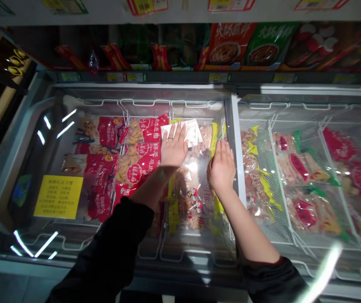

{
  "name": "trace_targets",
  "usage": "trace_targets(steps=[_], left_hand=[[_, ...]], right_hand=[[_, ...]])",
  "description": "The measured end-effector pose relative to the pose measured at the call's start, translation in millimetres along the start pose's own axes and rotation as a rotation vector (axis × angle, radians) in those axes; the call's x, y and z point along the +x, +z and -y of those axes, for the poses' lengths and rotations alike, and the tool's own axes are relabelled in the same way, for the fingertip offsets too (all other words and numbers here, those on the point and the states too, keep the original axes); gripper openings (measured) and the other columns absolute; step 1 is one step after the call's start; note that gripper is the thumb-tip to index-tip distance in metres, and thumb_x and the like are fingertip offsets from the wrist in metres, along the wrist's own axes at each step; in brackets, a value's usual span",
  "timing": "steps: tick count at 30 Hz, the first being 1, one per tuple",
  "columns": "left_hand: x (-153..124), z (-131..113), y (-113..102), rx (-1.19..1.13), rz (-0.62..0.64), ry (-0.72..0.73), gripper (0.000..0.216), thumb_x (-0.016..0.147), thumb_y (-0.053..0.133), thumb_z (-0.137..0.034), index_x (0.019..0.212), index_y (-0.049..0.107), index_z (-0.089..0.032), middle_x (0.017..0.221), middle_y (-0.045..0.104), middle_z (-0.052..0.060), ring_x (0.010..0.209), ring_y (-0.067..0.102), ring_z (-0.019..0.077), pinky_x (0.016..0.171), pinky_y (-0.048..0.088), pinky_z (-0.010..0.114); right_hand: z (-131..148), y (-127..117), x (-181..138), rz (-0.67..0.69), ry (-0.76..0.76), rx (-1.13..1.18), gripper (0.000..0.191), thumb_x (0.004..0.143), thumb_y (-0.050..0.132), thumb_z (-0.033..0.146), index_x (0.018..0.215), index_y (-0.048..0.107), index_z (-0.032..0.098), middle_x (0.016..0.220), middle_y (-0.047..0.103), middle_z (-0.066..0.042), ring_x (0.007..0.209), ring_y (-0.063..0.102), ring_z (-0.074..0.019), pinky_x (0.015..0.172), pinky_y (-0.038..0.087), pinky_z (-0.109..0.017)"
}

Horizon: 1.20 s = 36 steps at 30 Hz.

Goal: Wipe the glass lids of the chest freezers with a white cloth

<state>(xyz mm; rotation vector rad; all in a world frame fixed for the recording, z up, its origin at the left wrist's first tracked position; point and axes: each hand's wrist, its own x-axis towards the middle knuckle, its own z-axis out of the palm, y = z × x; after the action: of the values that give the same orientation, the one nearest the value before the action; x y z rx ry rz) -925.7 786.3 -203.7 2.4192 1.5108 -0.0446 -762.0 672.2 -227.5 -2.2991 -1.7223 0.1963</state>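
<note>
My left hand (174, 145) lies flat on a white wipe (194, 131), its fingers stretched and slightly spread, a thin ring on one of them. The wipe rests on the glass lid (155, 242) of a chest freezer, above the packs inside. Close to the lid's right-hand edge is my right hand (222, 166), its fingers straight and side by side, with nothing visible in it. Under the glass are red bags of frozen food (139, 162) and clear packs with yellow edges (188, 198).
A yellow notice (59, 197) is on the lid's left part. White wire dividers (283, 185) split the freezer, with more frozen packs (306, 164) to the right. Behind the freezer runs a shelf with red and green sauce packets (231, 44) and price tags (144, 6).
</note>
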Motion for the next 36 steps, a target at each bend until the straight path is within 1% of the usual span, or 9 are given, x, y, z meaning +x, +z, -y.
trace_targets(steps=[2,6,11,15,19,24,29,32,36], left_hand=[[-16,-10,8,0.017,-0.012,-0.058,0.066,0.111,0.029,-0.032,0.175,0.02,-0.019,0.182,0.022,0.003,0.17,0.019,0.028,0.139,0.017,0.053],[-32,-12,9,0.045,0.064,0.147,0.063,0.113,0.025,-0.033,0.175,0.023,-0.026,0.181,0.023,-0.004,0.17,0.019,0.0215,0.14,0.015,0.048],[2,12,-14,0.066,0.166,0.4,0.062,0.112,0.028,-0.034,0.175,0.023,-0.029,0.181,0.025,-0.006,0.17,0.018,0.0192,0.14,0.016,0.046],[22,16,-20,0.007,0.138,0.175,0.063,0.112,0.027,-0.031,0.175,0.022,-0.024,0.182,0.022,-0.004,0.17,0.018,0.0222,0.14,0.017,0.049],[1,0,-7,-0.033,0.02,-0.057,0.066,0.111,0.028,-0.029,0.175,0.019,-0.02,0.182,0.019,0.001,0.17,0.019,0.028,0.139,0.018,0.056],[-23,-13,-2,-0.02,0.104,0.048,0.066,0.111,0.027,-0.033,0.176,0.016,-0.023,0.182,0.018,0.0,0.171,0.015,0.0262,0.14,0.014,0.054],[12,9,-19,-0.002,0.189,0.237,0.064,0.112,0.027,-0.034,0.175,0.022,-0.027,0.182,0.02,-0.006,0.17,0.016,0.0199,0.14,0.014,0.047],[26,27,-24,-0.02,0.156,0.111,0.064,0.111,0.027,-0.031,0.175,0.023,-0.022,0.182,0.02,-0.002,0.17,0.016,0.0223,0.14,0.013,0.049],[4,30,-16,-0.026,0.071,-0.065,0.067,0.11,0.028,-0.027,0.176,0.018,-0.021,0.182,0.02,0.001,0.171,0.017,0.0265,0.139,0.017,0.056]], right_hand=[[9,0,1,0.016,-0.01,0.017,0.064,0.103,0.034,0.012,0.165,0.04,0.0,0.172,0.042,-0.024,0.165,0.033,-0.0306,0.135,0.029,-0.055],[26,3,1,0.068,0.007,0.085,0.064,0.104,0.031,0.013,0.166,0.038,-0.001,0.173,0.04,-0.025,0.166,0.029,-0.0291,0.136,0.028,-0.054],[28,7,0,0.045,0.023,0.14,0.065,0.106,0.03,0.017,0.17,0.032,0.007,0.175,0.039,-0.021,0.167,0.026,-0.0267,0.136,0.028,-0.057],[27,7,0,0.044,0.013,0.118,0.064,0.106,0.029,0.017,0.169,0.033,0.004,0.173,0.041,-0.022,0.167,0.028,-0.0283,0.135,0.029,-0.056],[29,6,1,0.056,-0.007,0.089,0.064,0.106,0.029,0.017,0.169,0.034,0.001,0.173,0.041,-0.024,0.166,0.029,-0.031,0.135,0.029,-0.057],[32,6,1,0.069,-0.056,0.121,0.064,0.107,0.03,0.017,0.17,0.034,0.004,0.173,0.041,-0.023,0.166,0.03,-0.0298,0.135,0.029,-0.058],[33,3,1,0.071,-0.054,0.112,0.064,0.107,0.029,0.016,0.17,0.033,0.005,0.173,0.041,-0.021,0.165,0.031,-0.0287,0.135,0.03,-0.056],[33,2,2,0.085,-0.06,0.088,0.064,0.106,0.03,0.016,0.168,0.036,0.001,0.173,0.042,-0.022,0.165,0.032,-0.0295,0.136,0.029,-0.055],[33,1,2,0.081,-0.054,0.09,0.063,0.106,0.032,0.016,0.167,0.038,0.003,0.171,0.045,-0.021,0.165,0.034,-0.0296,0.135,0.031,-0.056]])
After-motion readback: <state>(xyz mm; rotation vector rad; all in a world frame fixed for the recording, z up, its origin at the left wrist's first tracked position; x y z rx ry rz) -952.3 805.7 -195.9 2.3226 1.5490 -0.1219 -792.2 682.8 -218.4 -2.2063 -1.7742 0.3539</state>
